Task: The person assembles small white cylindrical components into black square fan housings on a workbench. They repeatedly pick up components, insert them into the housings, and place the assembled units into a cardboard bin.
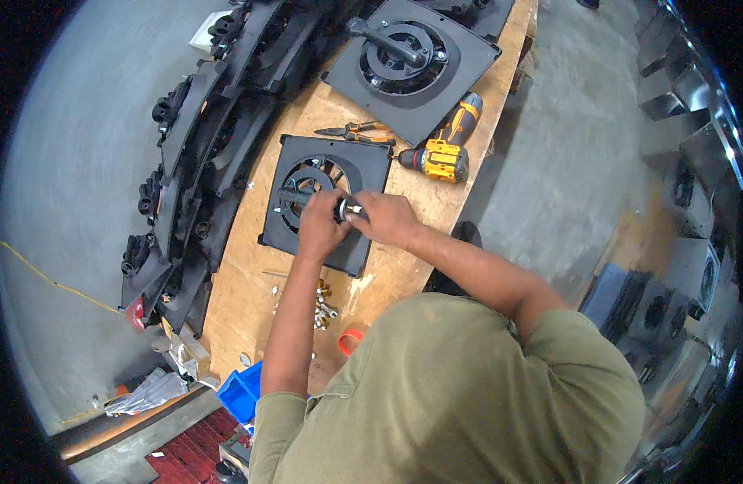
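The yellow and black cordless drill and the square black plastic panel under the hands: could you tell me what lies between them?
In the head view, only bare wooden bench lies between the drill and the panel.

A workshop: wooden workbench, cordless drill, pliers, stacked black housings.

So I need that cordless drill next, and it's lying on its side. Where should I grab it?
Take the cordless drill by its orange and black handle. It lies flat with the handle pointing away toward the far black plate, free on the bench-edge side, so come from the right.
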A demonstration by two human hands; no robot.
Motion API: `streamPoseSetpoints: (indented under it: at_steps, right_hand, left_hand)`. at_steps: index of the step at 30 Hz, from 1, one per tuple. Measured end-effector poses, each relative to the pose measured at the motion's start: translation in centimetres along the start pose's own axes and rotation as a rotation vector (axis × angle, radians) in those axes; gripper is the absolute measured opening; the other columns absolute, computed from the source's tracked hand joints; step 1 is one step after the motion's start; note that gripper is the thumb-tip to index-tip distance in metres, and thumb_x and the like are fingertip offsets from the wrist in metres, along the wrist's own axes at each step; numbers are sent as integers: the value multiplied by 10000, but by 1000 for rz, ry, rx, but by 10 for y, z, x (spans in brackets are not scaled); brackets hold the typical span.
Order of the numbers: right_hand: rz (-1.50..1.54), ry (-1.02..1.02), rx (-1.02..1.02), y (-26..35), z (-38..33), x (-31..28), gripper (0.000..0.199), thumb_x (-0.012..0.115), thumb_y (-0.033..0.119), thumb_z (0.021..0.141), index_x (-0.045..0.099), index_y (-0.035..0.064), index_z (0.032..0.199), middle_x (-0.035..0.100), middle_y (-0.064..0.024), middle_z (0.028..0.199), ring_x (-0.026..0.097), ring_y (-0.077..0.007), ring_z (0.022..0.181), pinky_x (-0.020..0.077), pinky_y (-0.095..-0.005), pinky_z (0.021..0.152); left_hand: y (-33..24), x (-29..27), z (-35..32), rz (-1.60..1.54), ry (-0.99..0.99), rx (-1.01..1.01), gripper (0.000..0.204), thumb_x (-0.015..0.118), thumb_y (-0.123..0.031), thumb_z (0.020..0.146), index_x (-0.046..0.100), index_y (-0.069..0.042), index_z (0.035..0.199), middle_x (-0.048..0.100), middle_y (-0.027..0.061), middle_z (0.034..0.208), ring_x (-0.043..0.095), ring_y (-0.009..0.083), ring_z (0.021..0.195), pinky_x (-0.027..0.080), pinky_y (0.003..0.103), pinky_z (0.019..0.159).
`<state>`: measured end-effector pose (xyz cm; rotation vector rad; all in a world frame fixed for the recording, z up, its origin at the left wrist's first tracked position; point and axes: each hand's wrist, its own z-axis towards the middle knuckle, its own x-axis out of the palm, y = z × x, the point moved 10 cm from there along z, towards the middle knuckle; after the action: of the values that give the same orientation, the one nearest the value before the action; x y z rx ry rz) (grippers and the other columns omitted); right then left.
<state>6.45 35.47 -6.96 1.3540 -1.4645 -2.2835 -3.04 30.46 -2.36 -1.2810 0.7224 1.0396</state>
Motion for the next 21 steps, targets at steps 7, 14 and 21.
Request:
streamPoseSetpoints:
  at_steps: [7, 14, 21]
  right_hand:
    - [-86, 145, 12, -7, 0, 14, 317, 550, 356, 953, 592, 44, 989, 675, -168, 829, 668, -385, 781, 524, -506, 686]
    - [-179, 114, -134, 6, 1, 14, 363, 495, 365, 978, 604, 23, 925, 701, -180, 867, 688, -380, 784, 546, -515, 665]
    - [88, 166, 76, -13, 4, 22, 369, 524, 382, 965, 627, 28, 972, 688, -203, 849, 673, -410, 824, 537, -517, 732]
  left_hand:
    - [1, 0, 0, -11, -13, -1, 489, 815, -123, 664, 604, -68, 1102, 634, 145, 1064, 587, 383, 1027, 487, 458, 874]
    - [3, 3, -1, 2, 27, -48, 542, 834, -121, 657, 595, -68, 1141, 639, 146, 1120, 588, 379, 1063, 486, 450, 907]
    - [0, -1, 0, -13, -25, -17, 484, 815, -99, 660, 608, -85, 1097, 640, 140, 1060, 590, 369, 1038, 488, 455, 879]
